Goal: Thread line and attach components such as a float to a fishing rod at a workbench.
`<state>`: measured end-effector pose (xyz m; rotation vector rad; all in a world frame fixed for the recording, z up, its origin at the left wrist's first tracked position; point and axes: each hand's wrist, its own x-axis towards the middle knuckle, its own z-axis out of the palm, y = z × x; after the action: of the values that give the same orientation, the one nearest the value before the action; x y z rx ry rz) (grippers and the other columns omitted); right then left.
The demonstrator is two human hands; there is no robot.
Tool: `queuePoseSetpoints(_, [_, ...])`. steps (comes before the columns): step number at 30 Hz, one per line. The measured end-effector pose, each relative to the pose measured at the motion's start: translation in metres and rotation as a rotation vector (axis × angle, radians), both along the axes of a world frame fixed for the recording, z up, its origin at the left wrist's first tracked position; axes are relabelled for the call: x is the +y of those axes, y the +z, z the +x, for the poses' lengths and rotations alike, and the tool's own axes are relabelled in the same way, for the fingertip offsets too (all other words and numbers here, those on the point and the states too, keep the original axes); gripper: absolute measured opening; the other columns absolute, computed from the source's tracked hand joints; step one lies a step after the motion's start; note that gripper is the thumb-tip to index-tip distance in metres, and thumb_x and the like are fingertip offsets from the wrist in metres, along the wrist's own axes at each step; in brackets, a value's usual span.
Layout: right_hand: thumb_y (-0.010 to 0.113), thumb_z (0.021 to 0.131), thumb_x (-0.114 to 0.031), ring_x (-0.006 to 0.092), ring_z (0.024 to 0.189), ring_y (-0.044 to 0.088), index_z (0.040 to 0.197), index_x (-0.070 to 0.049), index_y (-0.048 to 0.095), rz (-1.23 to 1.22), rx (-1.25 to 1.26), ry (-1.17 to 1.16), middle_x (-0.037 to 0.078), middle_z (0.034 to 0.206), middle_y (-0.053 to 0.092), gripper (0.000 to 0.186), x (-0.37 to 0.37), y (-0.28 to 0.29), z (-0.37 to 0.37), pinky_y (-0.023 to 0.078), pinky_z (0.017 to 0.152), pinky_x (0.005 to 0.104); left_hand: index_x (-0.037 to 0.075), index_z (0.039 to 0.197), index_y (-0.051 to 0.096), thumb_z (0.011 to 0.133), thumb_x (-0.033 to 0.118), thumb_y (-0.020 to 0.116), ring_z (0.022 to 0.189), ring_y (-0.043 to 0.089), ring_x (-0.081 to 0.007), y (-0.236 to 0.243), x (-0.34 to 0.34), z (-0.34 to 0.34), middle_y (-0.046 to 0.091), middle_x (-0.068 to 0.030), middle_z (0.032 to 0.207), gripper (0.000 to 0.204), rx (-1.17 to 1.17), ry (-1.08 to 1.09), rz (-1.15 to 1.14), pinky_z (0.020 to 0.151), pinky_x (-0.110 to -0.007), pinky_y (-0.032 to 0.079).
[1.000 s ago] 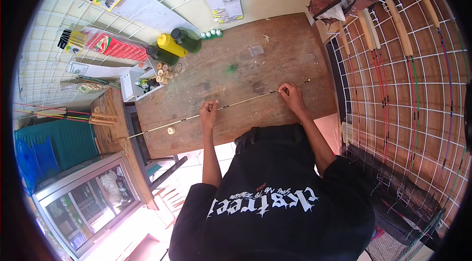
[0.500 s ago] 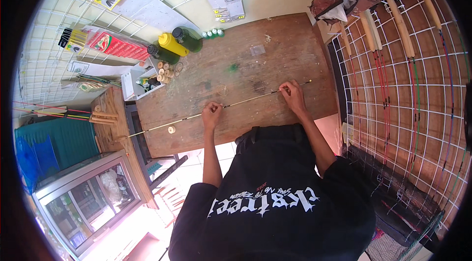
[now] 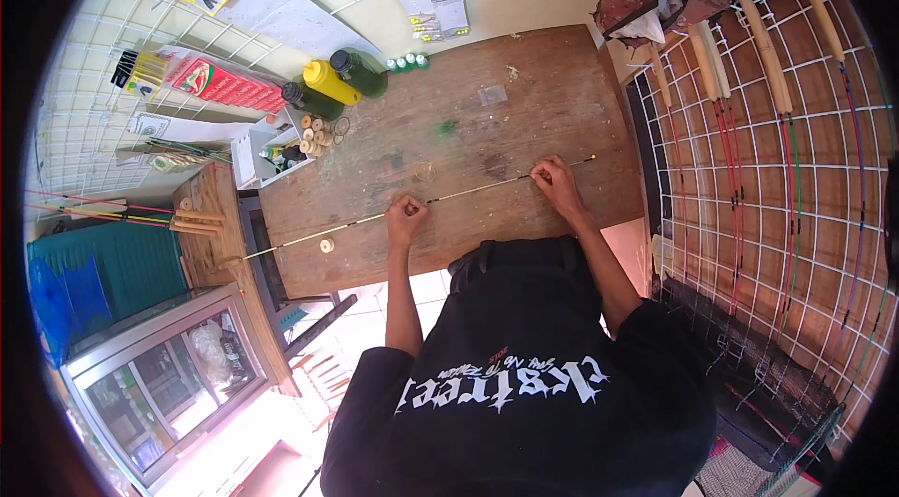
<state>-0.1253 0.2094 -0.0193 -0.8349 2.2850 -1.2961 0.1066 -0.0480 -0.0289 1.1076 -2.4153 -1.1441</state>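
A thin pale fishing rod [image 3: 482,189] with short dark bands lies slantwise over the wooden table, its far right end tipped in yellow. My left hand [image 3: 405,211] is closed on the rod near its middle, knuckles up. Farther right, my right hand [image 3: 554,186] pinches the same rod a short way from the yellow tip. What else the curled fingers may hold is hidden. A small cream spool [image 3: 327,246] sits just below the rod, to the left of my left hand. Behind my left hand lies a thin loop of line [image 3: 424,171].
At the back left stand a yellow squeeze bottle [image 3: 332,83], dark green bottles [image 3: 361,74], a white box [image 3: 245,163] and several cork pieces [image 3: 314,136]. A small clear bag [image 3: 492,96] lies farther back. Wooden-handled rods [image 3: 770,57] hang on the right wire grid.
The fingers of my right hand have curled in slightly at the rod. My left hand and the rod stay in nearly the same place.
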Motion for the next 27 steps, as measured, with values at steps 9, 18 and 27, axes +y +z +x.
queuePoseSetpoints(9, [0.066,0.078,0.000,0.0213,0.077,0.059,0.085,-0.001,0.062,-0.047,0.013,0.012,0.010,0.090,0.057,0.008,0.0015,0.0041,0.0006,0.049,0.068,0.0310,0.001,0.067,0.061,0.066,0.010,0.068,0.053,0.048,-0.0140,0.0004,-0.0007,-0.0002,0.050,-0.0066,0.060,0.011,0.010,-0.006,-0.018,0.052,-0.029,0.040])
queuePoseSetpoints(18, [0.067,0.078,0.000,0.0197,0.077,0.059,0.085,0.000,0.063,-0.049,0.006,-0.002,0.008,0.090,0.058,0.008,0.0019,0.0043,0.0007,0.049,0.069,0.0304,0.001,0.067,0.060,0.066,0.009,0.068,0.053,0.048,-0.0144,0.0039,0.0022,-0.0019,0.050,-0.0067,0.060,0.011,-0.004,0.004,-0.036,0.052,-0.029,0.040])
queuePoseSetpoints(27, [0.067,0.078,-0.001,0.0205,0.080,0.059,0.085,0.000,0.064,-0.053,-0.007,0.012,0.009,0.092,0.058,0.008,0.0033,0.0052,-0.0003,0.049,0.070,0.0303,0.000,0.068,0.060,0.066,0.009,0.069,0.054,0.049,-0.0155,0.0068,0.0034,-0.0032,0.051,-0.0077,0.062,0.012,-0.007,0.003,-0.030,0.053,-0.029,0.041])
